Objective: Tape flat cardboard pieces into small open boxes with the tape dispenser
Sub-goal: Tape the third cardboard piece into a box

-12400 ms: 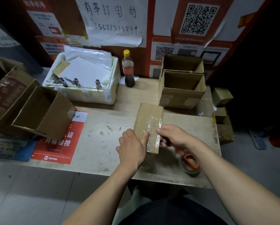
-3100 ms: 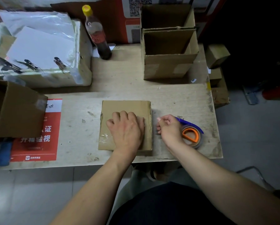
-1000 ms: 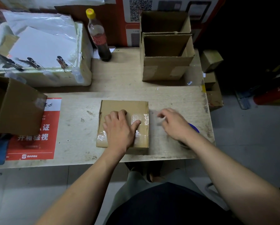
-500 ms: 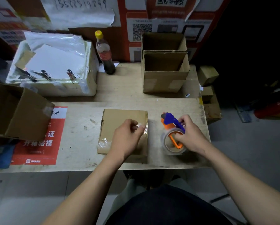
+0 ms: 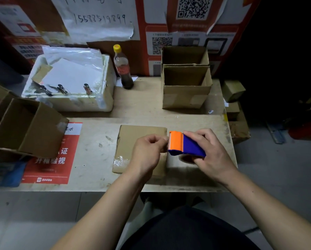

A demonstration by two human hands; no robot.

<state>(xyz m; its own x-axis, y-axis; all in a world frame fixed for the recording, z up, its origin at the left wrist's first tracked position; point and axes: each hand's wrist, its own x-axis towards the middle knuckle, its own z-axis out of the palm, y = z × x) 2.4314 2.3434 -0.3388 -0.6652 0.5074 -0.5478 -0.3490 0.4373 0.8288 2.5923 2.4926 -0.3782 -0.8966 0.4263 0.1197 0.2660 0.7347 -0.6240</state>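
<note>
Flat brown cardboard piece (image 5: 133,141) lying near the front edge of the worn pale wooden table (image 5: 97,168), clear tape at its near left corner. Left hand (image 5: 148,152) over its right part, fingertips pinched at the mouth of the orange-and-blue tape dispenser (image 5: 185,145); tape itself too faint to make out. Right hand (image 5: 209,152) curled around the dispenser. Handwritten white paper notice (image 5: 100,17) on the wall reading "15588519899"; QR code poster (image 5: 193,7) beside it.
</note>
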